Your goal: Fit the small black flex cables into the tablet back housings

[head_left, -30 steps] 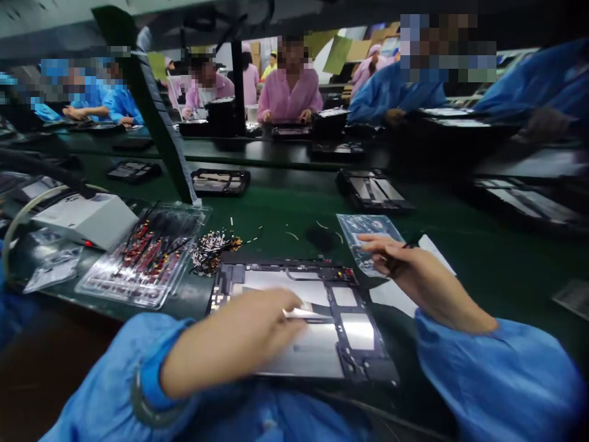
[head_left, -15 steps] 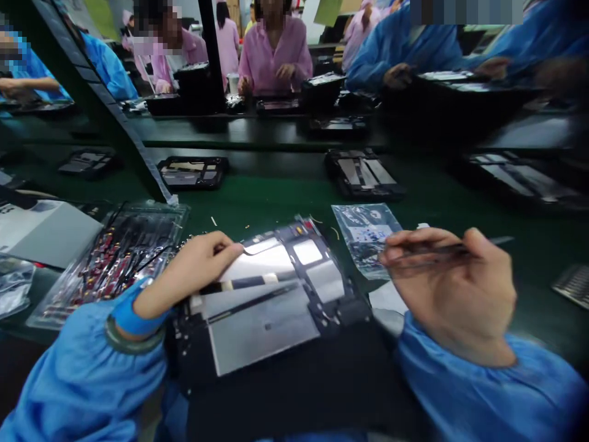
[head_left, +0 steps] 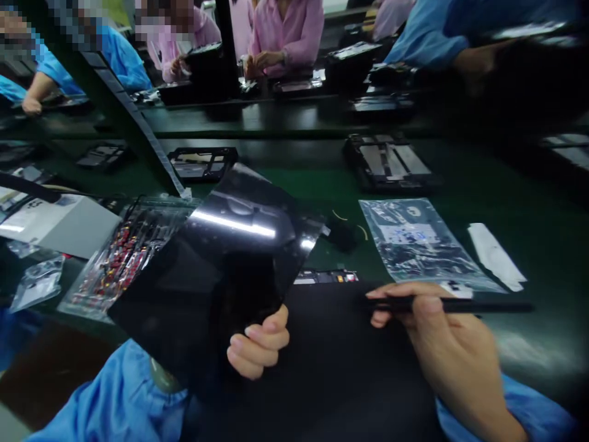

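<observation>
My left hand (head_left: 260, 344) is closed on the lower right side of a glossy black panel (head_left: 179, 276), with its fingers curled over the front. The panel is tilted up and reflects a bright strip of light; whether it is a screen or a stiff film I cannot tell. My right hand (head_left: 451, 344) grips slim black tweezers (head_left: 488, 306), lying level across its fingers. Below both hands spreads a matte black surface (head_left: 340, 368). Just past its far edge shows a strip of device parts (head_left: 326, 277); the rest is hidden.
A clear tray (head_left: 110, 264) of small parts and a white box (head_left: 69, 224) sit left. Opened devices (head_left: 389, 161) lie farther back. A plastic bag (head_left: 409, 236) and a white strip (head_left: 497, 258) lie right. A slanted post (head_left: 124, 104) rises left; people (head_left: 285, 37) work opposite.
The opened device under my left hand is now mostly out of sight. A glossy black panel is up in that hand. My right hand has moved down with the tweezers.
</observation>
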A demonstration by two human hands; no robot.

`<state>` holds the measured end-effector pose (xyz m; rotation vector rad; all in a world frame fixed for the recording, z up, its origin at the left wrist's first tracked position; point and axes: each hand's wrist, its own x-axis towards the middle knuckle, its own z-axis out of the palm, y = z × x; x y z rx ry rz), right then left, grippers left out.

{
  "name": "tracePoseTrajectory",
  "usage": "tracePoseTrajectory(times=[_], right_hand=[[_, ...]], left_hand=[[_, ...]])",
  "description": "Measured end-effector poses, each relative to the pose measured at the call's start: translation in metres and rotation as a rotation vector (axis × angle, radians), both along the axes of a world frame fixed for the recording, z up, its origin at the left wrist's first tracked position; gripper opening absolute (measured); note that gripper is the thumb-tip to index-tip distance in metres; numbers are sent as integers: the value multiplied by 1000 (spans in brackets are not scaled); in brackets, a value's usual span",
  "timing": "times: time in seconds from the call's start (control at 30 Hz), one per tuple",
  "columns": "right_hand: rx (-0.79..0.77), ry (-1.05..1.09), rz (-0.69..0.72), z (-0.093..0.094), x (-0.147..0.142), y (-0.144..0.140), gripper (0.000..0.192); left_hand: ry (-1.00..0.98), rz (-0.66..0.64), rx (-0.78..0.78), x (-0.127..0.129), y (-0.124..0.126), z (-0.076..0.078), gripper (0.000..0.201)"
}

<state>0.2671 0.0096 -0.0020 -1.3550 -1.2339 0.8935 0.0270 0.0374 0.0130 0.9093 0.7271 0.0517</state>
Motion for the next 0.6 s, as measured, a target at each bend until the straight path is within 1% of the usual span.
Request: tracePoseTrajectory(times=[0.1,0.23,0.37,0.5,0.6], right_hand=[[-5,-170,-28,-1,3,-1,28],[-25,-244,-42,0,3,1,24],[-30,-265,-99,1,-1,1,24],[-40,-256,-122,1,-1,0,23],[-32,-279,-111,0,1,-1,24]], left_hand=[[-2,-72,-262,-2,3,-5,56],[-26,-131,-436,-4,6,-2,57],[-64,-142,-489,-7,3,-3,54],[-108,-128,-481,-9,-2,-8,53],[-144,-111,-454,-10,-4,-10,54]])
